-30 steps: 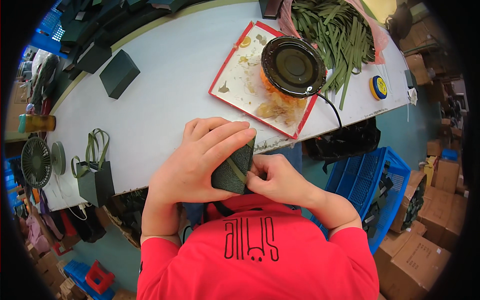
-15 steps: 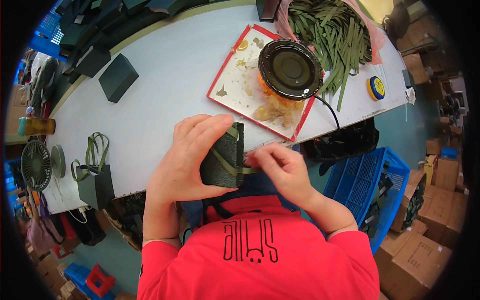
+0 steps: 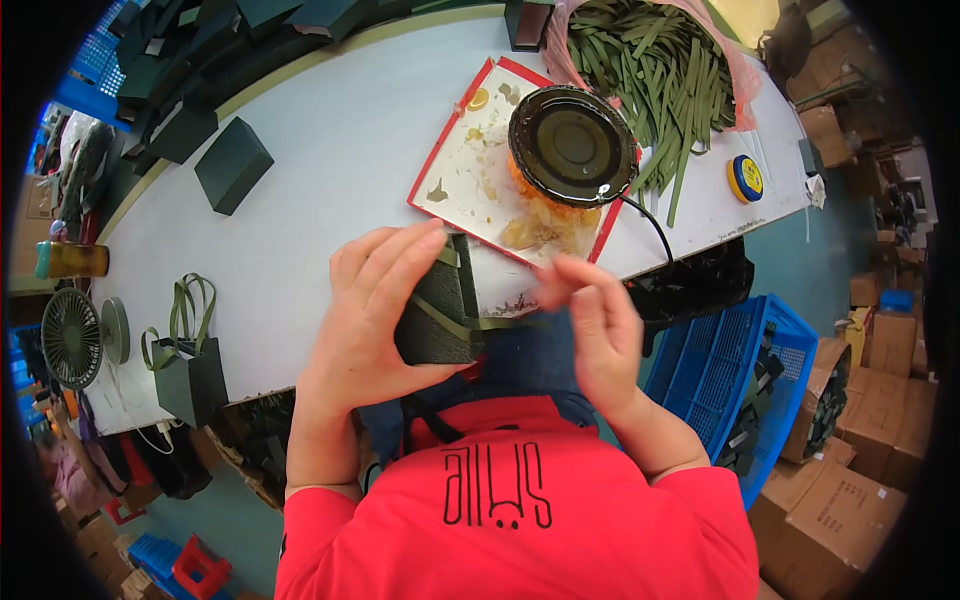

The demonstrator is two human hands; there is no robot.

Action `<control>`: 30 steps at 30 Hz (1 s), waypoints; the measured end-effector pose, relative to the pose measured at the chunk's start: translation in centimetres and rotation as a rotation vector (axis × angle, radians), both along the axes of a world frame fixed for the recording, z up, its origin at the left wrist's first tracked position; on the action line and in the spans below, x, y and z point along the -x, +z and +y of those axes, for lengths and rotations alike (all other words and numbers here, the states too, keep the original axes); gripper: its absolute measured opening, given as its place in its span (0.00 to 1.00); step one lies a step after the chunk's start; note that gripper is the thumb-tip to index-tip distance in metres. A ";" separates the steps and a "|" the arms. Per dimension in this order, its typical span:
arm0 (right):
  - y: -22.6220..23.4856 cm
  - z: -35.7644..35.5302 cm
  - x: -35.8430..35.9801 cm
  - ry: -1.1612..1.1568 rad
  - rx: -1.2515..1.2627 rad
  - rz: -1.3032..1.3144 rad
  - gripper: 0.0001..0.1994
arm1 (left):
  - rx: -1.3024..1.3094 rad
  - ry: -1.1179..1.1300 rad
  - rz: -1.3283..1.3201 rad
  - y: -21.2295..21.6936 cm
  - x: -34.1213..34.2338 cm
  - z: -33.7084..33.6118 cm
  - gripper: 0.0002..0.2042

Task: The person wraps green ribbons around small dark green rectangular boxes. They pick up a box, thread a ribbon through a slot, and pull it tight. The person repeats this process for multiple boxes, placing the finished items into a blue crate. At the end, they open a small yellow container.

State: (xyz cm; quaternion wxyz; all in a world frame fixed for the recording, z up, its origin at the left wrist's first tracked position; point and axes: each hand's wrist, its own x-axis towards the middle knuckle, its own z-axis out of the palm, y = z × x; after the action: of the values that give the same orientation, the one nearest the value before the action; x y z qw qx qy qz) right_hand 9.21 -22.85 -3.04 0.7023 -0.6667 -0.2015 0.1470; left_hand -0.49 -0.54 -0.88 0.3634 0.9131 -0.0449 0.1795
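1. The left hand [image 3: 365,300] grasps the dark green box [image 3: 450,295] by its left side, at the bench's [image 3: 310,140] near edge; the long axis runs roughly toward the far edge.
2. The right hand [image 3: 602,325], blurred, is apart, rightward; whether it grips the box's ribbon [image 3: 495,323] cannot be told.
3. Near the far right corner, the pink bag [image 3: 744,100] contains green strips [image 3: 655,85]; the blue crate [image 3: 690,350], dark pieces [image 3: 752,400].

Head-worn fisheye, looking downward, close range
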 end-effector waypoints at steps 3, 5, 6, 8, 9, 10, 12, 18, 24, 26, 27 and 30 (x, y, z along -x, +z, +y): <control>0.1 -3.3 1.1 0.223 -0.085 0.070 0.11 | 0.039 0.005 -0.064 -0.4 -0.1 0.3 0.55; 1.8 -3.0 1.5 0.364 0.092 0.111 0.10 | 0.049 -0.011 -0.118 -0.6 -0.3 0.2 0.56; 1.3 -2.9 1.6 0.417 0.131 0.128 0.08 | 0.068 -0.011 -0.130 -0.5 -0.3 0.1 0.55; -0.4 -3.1 1.0 0.700 0.228 0.392 0.11 | 0.109 -0.016 -0.155 -0.3 -0.5 -0.2 0.52; -0.6 -3.0 0.8 0.780 0.314 0.608 0.14 | 0.121 -0.040 -0.147 -0.2 -0.6 -0.4 0.52; -0.8 -2.7 1.1 0.736 0.219 0.679 0.14 | 0.133 -0.065 -0.139 -0.1 -0.5 -0.5 0.51; -1.1 -1.9 1.6 0.650 0.027 0.814 0.17 | 0.148 -0.100 -0.113 -0.1 -0.3 -0.6 0.51; -1.7 -2.9 1.5 0.168 -0.436 0.854 0.20 | 0.135 -0.136 0.077 0.5 0.9 -0.3 0.50; -0.9 -3.5 -1.1 -0.124 -0.512 0.818 0.20 | 0.134 -0.075 0.116 -0.7 2.3 0.6 0.53; -0.4 -3.3 -1.5 -0.160 -0.487 0.778 0.20 | 0.105 -0.060 0.144 -0.9 2.7 1.1 0.55; -0.3 -3.2 -1.7 -0.162 -0.492 0.754 0.19 | 0.107 -0.057 0.122 -1.2 2.8 1.3 0.55; -0.4 -3.1 -2.0 -0.139 -0.533 0.677 0.15 | 0.108 -0.030 0.124 -1.1 3.0 1.5 0.55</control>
State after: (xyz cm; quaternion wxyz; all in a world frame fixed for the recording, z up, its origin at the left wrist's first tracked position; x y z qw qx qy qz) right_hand 11.23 -25.92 -3.42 0.8845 -0.3884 0.0544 0.2527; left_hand -3.44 0.95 -1.98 0.4167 0.9008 -0.0265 0.1193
